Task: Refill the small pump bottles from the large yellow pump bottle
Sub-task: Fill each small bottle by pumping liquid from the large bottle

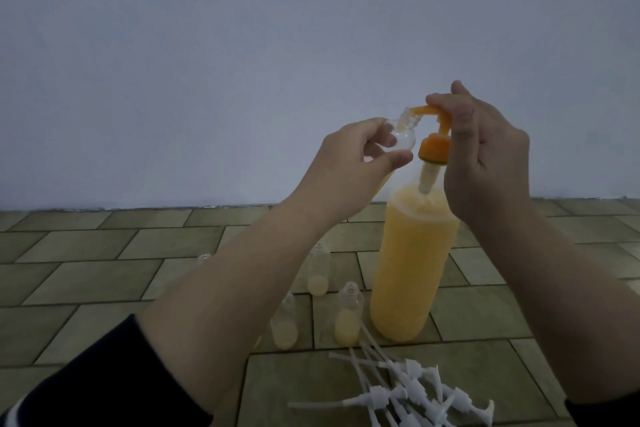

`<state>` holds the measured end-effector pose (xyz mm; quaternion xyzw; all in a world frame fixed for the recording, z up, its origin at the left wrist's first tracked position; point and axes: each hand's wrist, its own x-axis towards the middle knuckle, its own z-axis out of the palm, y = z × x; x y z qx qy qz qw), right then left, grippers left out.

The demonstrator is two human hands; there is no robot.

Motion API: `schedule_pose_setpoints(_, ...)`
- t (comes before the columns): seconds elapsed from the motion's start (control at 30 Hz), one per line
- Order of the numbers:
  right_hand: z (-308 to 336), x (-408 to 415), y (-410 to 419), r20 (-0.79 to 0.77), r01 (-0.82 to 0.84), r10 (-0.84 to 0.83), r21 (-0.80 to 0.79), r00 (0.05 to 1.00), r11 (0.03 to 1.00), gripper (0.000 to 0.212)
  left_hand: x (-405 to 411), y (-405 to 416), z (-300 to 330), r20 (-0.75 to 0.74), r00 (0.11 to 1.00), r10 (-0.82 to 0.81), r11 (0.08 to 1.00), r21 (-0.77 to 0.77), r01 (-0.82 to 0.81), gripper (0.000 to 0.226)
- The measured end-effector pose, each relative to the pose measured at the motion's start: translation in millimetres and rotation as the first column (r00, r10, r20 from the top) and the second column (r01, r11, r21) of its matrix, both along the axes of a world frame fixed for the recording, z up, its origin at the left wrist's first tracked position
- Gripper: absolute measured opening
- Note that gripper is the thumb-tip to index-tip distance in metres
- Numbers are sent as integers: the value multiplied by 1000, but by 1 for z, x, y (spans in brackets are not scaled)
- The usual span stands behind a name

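The large yellow pump bottle (412, 263) stands on the tiled floor, its orange pump (538, 135) lifted out of the neck with the dip tube still inside. My right hand (485, 152) grips the pump head from the right, fingers over its top. My left hand (360, 156) holds a small clear bottle (161, 137) tilted, its open mouth against the orange spout tip. Three small bottles (348, 315) with a little pale liquid stand open on the floor left of the big bottle, partly behind my left forearm.
A pile of white small pump tops (408, 388) with long tubes lies on the tiles in front of the big bottle. Another clear bottle mouth (203, 257) shows behind my left forearm. A plain wall (242, 62) rises just behind the floor.
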<state>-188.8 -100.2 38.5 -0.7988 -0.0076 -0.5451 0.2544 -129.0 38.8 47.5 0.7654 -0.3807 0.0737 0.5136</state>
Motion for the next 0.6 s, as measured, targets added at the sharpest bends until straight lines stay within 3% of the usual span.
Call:
schedule_pose_setpoints(0.17, -3, -2, 2, -9, -13, 13, -5, 1000, 1000, 45, 0, 1, -4, -21, 1000, 6, 1000, 21, -6, 25)
schedule_pose_setpoints(0.37, 7, -2, 4, 15, -6, 5, 38, 1000, 999, 52, -2, 0, 8, 13, 1000, 6, 1000, 0, -6, 43)
schedule_pose_setpoints(0.5, -9, 1, 6, 39, 0, -2, 36, 999, 999, 49, 0, -1, -4, 1, 1000, -8, 1000, 14, 8, 27)
schedule_pose_setpoints(0.6, -5, 1, 8, 7, -5, 5, 9, 1000, 1000, 49, 1, 1, -6, -31, 1000, 2, 1000, -3, -2, 32)
